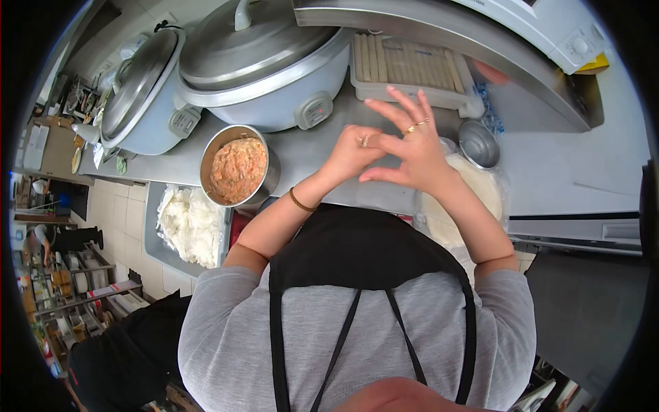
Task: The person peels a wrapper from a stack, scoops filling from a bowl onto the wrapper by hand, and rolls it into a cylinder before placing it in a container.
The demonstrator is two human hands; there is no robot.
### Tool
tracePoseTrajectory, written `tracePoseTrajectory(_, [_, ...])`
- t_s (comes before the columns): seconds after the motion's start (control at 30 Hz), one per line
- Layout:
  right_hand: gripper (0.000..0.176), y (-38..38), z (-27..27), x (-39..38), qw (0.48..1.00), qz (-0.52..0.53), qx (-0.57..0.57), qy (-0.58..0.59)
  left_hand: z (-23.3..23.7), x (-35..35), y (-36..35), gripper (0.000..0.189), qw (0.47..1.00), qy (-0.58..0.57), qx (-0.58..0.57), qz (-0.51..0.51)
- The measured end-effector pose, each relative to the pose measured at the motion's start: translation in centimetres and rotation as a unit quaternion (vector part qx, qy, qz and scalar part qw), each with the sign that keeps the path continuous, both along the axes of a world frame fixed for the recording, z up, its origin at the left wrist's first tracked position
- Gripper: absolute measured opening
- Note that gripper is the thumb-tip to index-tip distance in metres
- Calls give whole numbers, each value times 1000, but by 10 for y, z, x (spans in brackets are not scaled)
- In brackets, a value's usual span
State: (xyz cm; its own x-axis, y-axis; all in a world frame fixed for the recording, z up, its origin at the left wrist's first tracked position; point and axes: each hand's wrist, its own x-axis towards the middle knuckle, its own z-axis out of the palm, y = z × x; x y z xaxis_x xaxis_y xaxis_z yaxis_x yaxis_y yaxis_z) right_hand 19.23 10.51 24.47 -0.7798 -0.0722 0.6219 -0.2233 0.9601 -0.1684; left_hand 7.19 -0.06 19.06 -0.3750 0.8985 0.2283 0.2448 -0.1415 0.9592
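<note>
My left hand (351, 152), with a brown bracelet at the wrist, is closed, its fingertips pinching the end of my right index finger. My right hand (419, 147) has its other fingers spread and wears rings on one finger. Both hands are above the steel counter. To the left stands a steel pot (238, 169) of orange-pink minced filling. Under my right forearm lies a stack of pale, thin wrappers (439, 218) in clear plastic. A small metal bowl (479, 144) sits beyond them. A white tray (419, 96) at the back holds rows of pale rolls (377, 58).
Two large lidded rice cookers (264, 103) (147, 120) stand at the back left. A grey tub (154, 237) with a white, crumpled mass is at lower left. A curved metal ledge (439, 41) overhangs the back right. A person in black (130, 350) is at far left.
</note>
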Motion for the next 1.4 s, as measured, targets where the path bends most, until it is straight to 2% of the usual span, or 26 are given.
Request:
tracePoseTrajectory(0.07, [43,-1,-4,-1,1000,1,-1,-12,-1,1,0,9,999,38,-16,-18])
tracePoseTrajectory(0.13, [45,-1,2,-1,999,-7,-31,-20,-1,5,1,8,999,-30,11,-9])
tracePoseTrajectory(0.23, [44,1,6,2,998,-32,-29,35,9,10,2,8,999,-30,18,19])
tracePoseTrajectory(0.33, [43,-3,-9,-3,1000,-12,-23,16,1,1,3,8,1000,-14,12,-6])
tracePoseTrajectory(0.47, [44,1,4,0,998,-8,-57,27,8,6,3,8,999,-43,15,-15])
tracePoseTrajectory(0.67, [42,1,4,-1,1000,-8,-25,-14,4,8,7,8,1000,7,-2,-22])
tracePoseTrajectory(0.73, [42,3,7,-2,993,1,-103,62,12,15,10,9,993,-108,38,11])
tracePoseTrajectory(0.77, [42,2,4,-2,993,0,-104,62,10,12,9,9,993,-108,37,11])
tracePoseTrajectory(0.83, [44,1,-6,-2,996,27,-64,53,7,1,5,12,994,86,55,-22])
tracePoseTrajectory(0.87, [44,2,-8,-1,996,25,-64,54,7,-1,3,12,994,87,55,-24])
tracePoseTrajectory(0.93, [45,7,-9,2,997,30,-60,48,12,-2,-1,13,998,0,-44,-38])
tracePoseTrajectory(1.07, [43,5,2,5,998,35,-58,18,9,4,4,13,999,8,-28,-42])
tracePoseTrajectory(1.17, [41,5,-4,0,999,19,-11,-27,11,5,7,13,1000,11,16,-22])
tracePoseTrajectory(1.23, [40,14,-9,1,991,36,-127,6,19,1,6,20,998,-53,-14,-13])
tracePoseTrajectory(1.27, [40,15,-13,1,991,34,-128,6,27,-4,5,23,996,-85,15,11])
tracePoseTrajectory(1.3, [42,17,-18,1,968,28,-248,13,36,-11,4,26,991,-117,45,35])
tracePoseTrajectory(1.33, [45,18,-25,0,931,22,-363,22,39,-22,2,35,966,-211,147,-19])
tracePoseTrajectory(1.37, [45,23,-38,3,932,22,-362,23,39,-35,0,38,929,-297,220,-31])
tracePoseTrajectory(1.4, [49,30,-56,6,874,53,-472,-98,38,-45,-2,41,878,-378,290,-42])
